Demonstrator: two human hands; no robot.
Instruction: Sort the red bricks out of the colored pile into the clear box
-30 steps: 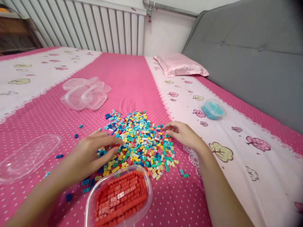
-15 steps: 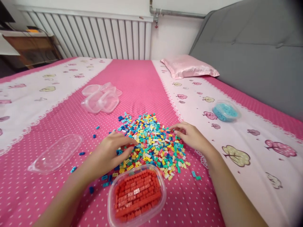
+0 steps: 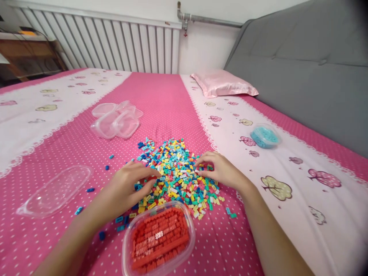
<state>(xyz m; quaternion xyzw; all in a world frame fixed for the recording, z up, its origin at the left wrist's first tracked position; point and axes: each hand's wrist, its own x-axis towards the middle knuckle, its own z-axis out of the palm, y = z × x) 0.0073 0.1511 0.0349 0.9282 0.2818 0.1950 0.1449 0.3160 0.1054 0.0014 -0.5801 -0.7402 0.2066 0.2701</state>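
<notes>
A heap of small toy building bricks (image 3: 178, 168) in many colours lies on the pink bedspread. At its left edge rests my left hand (image 3: 129, 186), thumb and index finger apart, with nothing visible between them. My right hand (image 3: 220, 168) reaches over the right side of the heap, its fingers curved and the thumb apart; its fingertips are among or just above the bricks. Close in front of me stands a clear plastic container (image 3: 192, 245) filled with red bricks (image 3: 161, 239), with a small white piece on top.
Clear empty containers (image 3: 115, 120) are grouped at the back left. A clear lid (image 3: 57, 189) lies to the left, near loose blue bricks (image 3: 90, 189). On the right is a container of light-blue bricks (image 3: 265, 136). A pink pillow (image 3: 224, 83) and grey headboard (image 3: 287, 69) stand behind.
My right hand has moved slightly left and nearer, further over the heap. My left hand stays almost in place. The whole view has shifted a little to the right.
</notes>
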